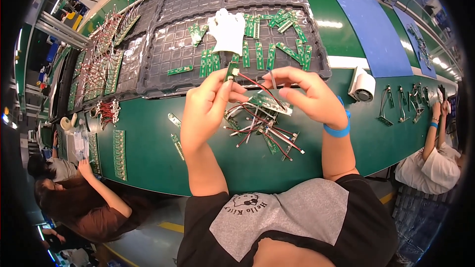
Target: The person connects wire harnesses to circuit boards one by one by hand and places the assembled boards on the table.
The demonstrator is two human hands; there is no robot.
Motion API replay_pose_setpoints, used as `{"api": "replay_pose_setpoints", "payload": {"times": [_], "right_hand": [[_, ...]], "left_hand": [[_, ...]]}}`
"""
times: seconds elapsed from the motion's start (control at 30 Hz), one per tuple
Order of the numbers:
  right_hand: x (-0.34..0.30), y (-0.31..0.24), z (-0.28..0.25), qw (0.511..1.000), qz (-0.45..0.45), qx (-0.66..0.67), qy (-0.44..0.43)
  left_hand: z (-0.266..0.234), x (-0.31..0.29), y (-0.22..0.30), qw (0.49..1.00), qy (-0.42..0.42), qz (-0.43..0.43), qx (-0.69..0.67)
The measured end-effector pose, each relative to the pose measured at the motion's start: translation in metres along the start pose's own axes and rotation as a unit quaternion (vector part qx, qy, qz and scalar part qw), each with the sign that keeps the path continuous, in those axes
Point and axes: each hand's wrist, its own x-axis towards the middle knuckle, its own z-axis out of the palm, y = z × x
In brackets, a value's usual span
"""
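My left hand (205, 111) is closed in a pinch on a small green circuit board (231, 71) with a white connector at its end. A red-and-black cable (255, 83) runs from that connector down to the right. My right hand (309, 94), with a blue band round its wrist, is bent in a pinch; a thin grey strip (273, 80) shows between its index finger and thumb. Whether the strip belongs to the cable I cannot tell. Below both hands lies a tangled pile of cabled circuit boards (267, 127), partly hidden by my fingers.
Black partitioned trays (170, 44) hold loose boards and a white glove (227, 32). A bundle of red cables (106, 111) and board panels (119, 154) lie left. A small white fan (363, 86) and blue mat (366, 34) are right. Co-workers sit on both sides.
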Motion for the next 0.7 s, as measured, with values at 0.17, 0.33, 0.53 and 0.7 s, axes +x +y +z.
{"api": "replay_pose_setpoints", "payload": {"times": [0.17,0.33,0.53,0.7], "right_hand": [[0.005,0.006,0.012,0.994,-0.092,-0.06,0.016],[0.004,0.007,0.016,0.998,-0.044,-0.033,0.04],[0.003,0.009,0.018,0.994,0.027,0.052,0.087],[0.006,0.015,0.013,0.992,0.024,0.068,0.1]], "left_hand": [[-0.002,0.0,-0.003,1.0,0.018,0.019,0.006],[0.001,0.002,-0.004,0.999,-0.035,-0.005,0.021],[0.006,0.002,-0.002,0.984,-0.052,0.043,0.165],[0.008,0.004,0.005,0.983,-0.031,0.022,0.179]]}}
